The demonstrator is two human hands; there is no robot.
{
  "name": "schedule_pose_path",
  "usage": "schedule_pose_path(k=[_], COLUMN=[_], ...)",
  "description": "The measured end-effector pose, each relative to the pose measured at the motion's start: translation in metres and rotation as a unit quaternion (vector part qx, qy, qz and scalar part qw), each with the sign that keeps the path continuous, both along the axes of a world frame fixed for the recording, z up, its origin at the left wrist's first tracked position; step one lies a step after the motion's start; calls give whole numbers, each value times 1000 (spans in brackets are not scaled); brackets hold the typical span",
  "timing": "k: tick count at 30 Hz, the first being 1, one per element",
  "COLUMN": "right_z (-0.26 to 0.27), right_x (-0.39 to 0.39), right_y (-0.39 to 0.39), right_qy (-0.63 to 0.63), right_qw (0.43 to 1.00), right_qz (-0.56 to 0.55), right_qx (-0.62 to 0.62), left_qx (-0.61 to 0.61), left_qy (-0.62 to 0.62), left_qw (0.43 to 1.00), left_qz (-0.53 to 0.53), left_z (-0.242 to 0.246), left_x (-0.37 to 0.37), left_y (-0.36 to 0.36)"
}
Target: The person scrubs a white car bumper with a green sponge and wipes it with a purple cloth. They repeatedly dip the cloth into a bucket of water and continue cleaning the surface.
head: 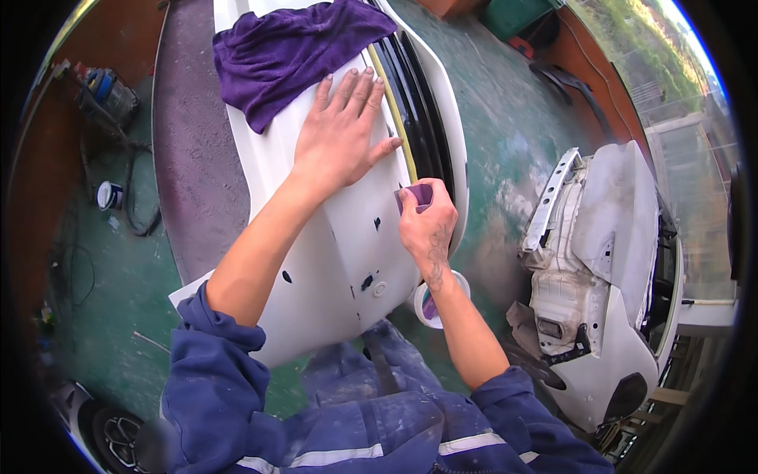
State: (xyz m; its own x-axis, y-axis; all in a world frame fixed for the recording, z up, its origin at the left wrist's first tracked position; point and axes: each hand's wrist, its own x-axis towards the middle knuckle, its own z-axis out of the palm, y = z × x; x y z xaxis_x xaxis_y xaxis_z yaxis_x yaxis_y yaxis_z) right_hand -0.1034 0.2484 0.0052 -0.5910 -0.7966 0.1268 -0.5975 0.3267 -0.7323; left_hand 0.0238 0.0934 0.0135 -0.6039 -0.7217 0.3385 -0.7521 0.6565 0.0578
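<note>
A white car door panel (308, 243) lies before me, with several dark chipped spots in its paint. My left hand (342, 133) rests palm down on it, fingers a little apart and holding nothing. Its fingertips are just short of a crumpled purple microfibre cloth (290, 53) draped over the panel. Pinched in my right hand (431, 216) is a folded purple sheet of sandpaper (419, 197), close to the panel's right edge. A strip of yellow masking tape (398, 115) runs along a black trim (423, 112) and ends near that hand.
Below my right wrist stands a white bucket (427, 305), partly hidden. A white car body section (583, 278) is on the right. To the left are a workshop vacuum cleaner (106, 92) with a hose, a small tub (109, 195) and a wheel (118, 435).
</note>
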Motion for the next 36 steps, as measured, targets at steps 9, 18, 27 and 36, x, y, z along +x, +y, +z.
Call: schedule_pose_path(k=[9, 18, 27, 36], right_z=[6, 2, 5, -3], right_x=[-2, -4, -3, -7], right_y=[-25, -20, -20, -10], right_qy=[-32, -57, -62, -63], right_qw=[999, 998, 996, 997], right_qz=[-10, -32, -38, -29], right_qx=[0, 21, 43, 32], left_qx=[-28, -6, -14, 1], left_qy=[46, 24, 29, 32], left_qw=[998, 1000, 999, 999], left_qz=[-19, -3, -2, -2], left_z=[-8, -7, -4, 0], left_x=[1, -2, -1, -2], left_y=[-4, -1, -3, -2])
